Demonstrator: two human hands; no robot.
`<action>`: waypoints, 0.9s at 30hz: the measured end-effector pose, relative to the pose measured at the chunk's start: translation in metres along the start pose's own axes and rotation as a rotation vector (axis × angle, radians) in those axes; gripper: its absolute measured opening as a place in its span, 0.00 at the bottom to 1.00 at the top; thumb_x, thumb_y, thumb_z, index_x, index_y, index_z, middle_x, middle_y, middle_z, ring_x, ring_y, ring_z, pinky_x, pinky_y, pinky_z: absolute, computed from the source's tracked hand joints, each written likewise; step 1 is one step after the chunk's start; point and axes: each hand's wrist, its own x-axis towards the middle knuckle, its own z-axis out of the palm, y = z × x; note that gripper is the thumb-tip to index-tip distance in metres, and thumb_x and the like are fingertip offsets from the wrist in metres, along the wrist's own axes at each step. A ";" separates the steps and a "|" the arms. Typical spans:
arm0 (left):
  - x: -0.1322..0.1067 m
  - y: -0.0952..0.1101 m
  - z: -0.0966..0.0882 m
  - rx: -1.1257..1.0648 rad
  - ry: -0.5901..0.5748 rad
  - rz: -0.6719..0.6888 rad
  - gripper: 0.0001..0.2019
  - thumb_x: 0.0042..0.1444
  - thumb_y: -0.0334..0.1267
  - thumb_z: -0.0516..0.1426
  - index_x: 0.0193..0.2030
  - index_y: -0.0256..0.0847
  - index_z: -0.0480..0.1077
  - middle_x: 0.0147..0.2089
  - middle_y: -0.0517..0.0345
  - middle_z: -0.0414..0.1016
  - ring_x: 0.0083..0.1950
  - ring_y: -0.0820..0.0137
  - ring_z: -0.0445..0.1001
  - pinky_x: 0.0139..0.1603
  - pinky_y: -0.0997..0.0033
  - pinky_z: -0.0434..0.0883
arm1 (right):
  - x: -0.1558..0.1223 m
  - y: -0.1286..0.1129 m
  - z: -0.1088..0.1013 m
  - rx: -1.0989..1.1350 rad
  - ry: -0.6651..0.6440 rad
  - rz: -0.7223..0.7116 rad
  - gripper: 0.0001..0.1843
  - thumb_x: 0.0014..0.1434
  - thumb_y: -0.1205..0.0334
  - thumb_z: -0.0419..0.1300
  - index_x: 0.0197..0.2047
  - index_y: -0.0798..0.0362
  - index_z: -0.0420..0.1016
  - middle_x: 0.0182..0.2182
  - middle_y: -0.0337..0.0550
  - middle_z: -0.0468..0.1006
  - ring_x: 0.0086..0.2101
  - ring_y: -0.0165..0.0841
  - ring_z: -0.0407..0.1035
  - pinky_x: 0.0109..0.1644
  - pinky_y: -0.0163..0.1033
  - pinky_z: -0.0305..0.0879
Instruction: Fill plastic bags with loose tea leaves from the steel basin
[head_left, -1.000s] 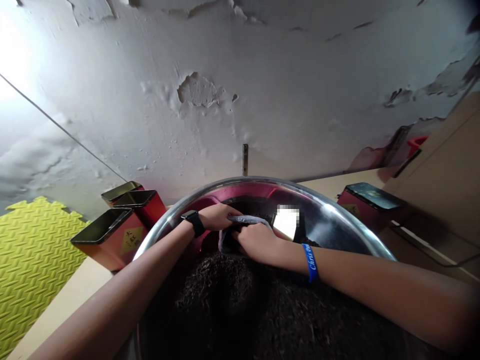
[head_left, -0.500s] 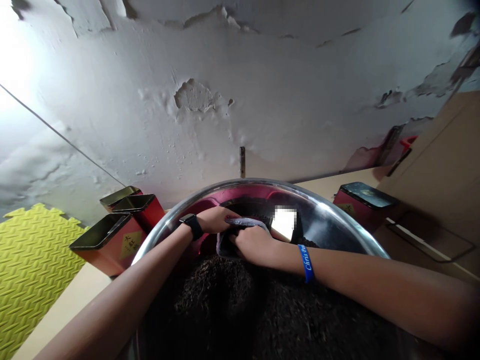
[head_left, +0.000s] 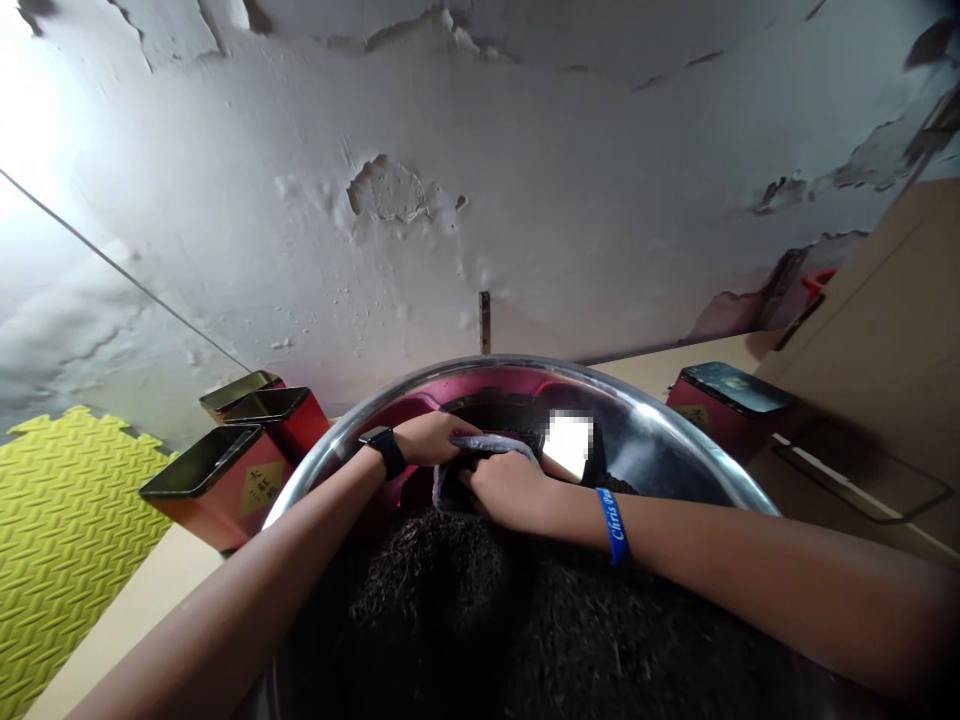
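Left hand (head_left: 431, 438), ringed at the wrist by a black watch (head_left: 384, 452), is closed on the edge of a greyish, thin plastic bag (head_left: 495, 443), held toward the far side inside a large, round, shiny metal basin (head_left: 645, 455). Right hand (head_left: 510, 488) is tucked into the bag's mouth, so its finger state cannot be told; dark, dry, loose leaves (head_left: 405, 570) are spread inside the basin, and three open, red, square-sided tins (head_left: 240, 490) are set left of it.
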 end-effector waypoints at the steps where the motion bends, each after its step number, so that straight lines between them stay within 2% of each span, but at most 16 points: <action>1: 0.000 0.000 0.000 0.000 0.002 0.006 0.16 0.48 0.30 0.50 0.44 0.42 0.70 0.38 0.60 0.75 0.40 0.71 0.70 0.44 0.76 0.63 | 0.000 0.000 0.000 0.000 0.000 -0.002 0.10 0.52 0.66 0.49 0.36 0.58 0.70 0.27 0.46 0.73 0.23 0.33 0.66 0.26 0.37 0.57; 8: 0.000 -0.002 0.001 0.014 0.005 0.037 0.14 0.49 0.30 0.50 0.40 0.41 0.72 0.38 0.60 0.75 0.41 0.70 0.70 0.45 0.77 0.62 | -0.001 0.000 0.001 -0.002 -0.006 -0.019 0.10 0.52 0.67 0.49 0.36 0.58 0.69 0.27 0.46 0.73 0.23 0.32 0.66 0.27 0.37 0.57; 13: 0.000 -0.003 0.001 0.010 -0.011 0.032 0.17 0.50 0.31 0.50 0.47 0.44 0.69 0.40 0.60 0.75 0.41 0.71 0.70 0.45 0.76 0.63 | -0.001 -0.001 0.001 -0.008 -0.012 -0.020 0.11 0.53 0.68 0.49 0.37 0.58 0.69 0.27 0.46 0.73 0.23 0.31 0.65 0.26 0.36 0.56; 17: 0.000 -0.003 0.001 0.012 -0.050 0.033 0.17 0.50 0.31 0.50 0.46 0.47 0.69 0.42 0.62 0.74 0.43 0.70 0.70 0.46 0.75 0.63 | 0.001 -0.002 0.004 -0.013 -0.029 -0.024 0.12 0.53 0.70 0.47 0.37 0.58 0.69 0.26 0.46 0.73 0.22 0.31 0.64 0.25 0.36 0.55; 20: 0.000 -0.004 0.002 -0.001 -0.068 0.070 0.17 0.51 0.32 0.50 0.48 0.48 0.68 0.47 0.63 0.72 0.46 0.70 0.69 0.48 0.74 0.62 | 0.000 -0.005 0.004 -0.019 -0.038 -0.028 0.13 0.53 0.71 0.46 0.38 0.58 0.69 0.27 0.46 0.74 0.22 0.32 0.64 0.24 0.36 0.54; 23: -0.001 -0.004 0.003 -0.013 -0.093 0.095 0.21 0.51 0.32 0.50 0.53 0.47 0.63 0.53 0.60 0.67 0.50 0.68 0.66 0.49 0.72 0.62 | -0.002 -0.011 0.004 -0.022 -0.044 -0.025 0.14 0.54 0.70 0.45 0.39 0.58 0.69 0.27 0.47 0.74 0.22 0.33 0.65 0.23 0.37 0.54; 27: -0.002 -0.002 0.003 -0.011 -0.119 0.099 0.24 0.49 0.31 0.51 0.55 0.44 0.61 0.53 0.57 0.67 0.51 0.66 0.66 0.48 0.72 0.63 | -0.003 -0.017 0.003 -0.018 -0.059 -0.026 0.15 0.55 0.71 0.43 0.38 0.58 0.70 0.28 0.48 0.75 0.22 0.33 0.65 0.23 0.37 0.54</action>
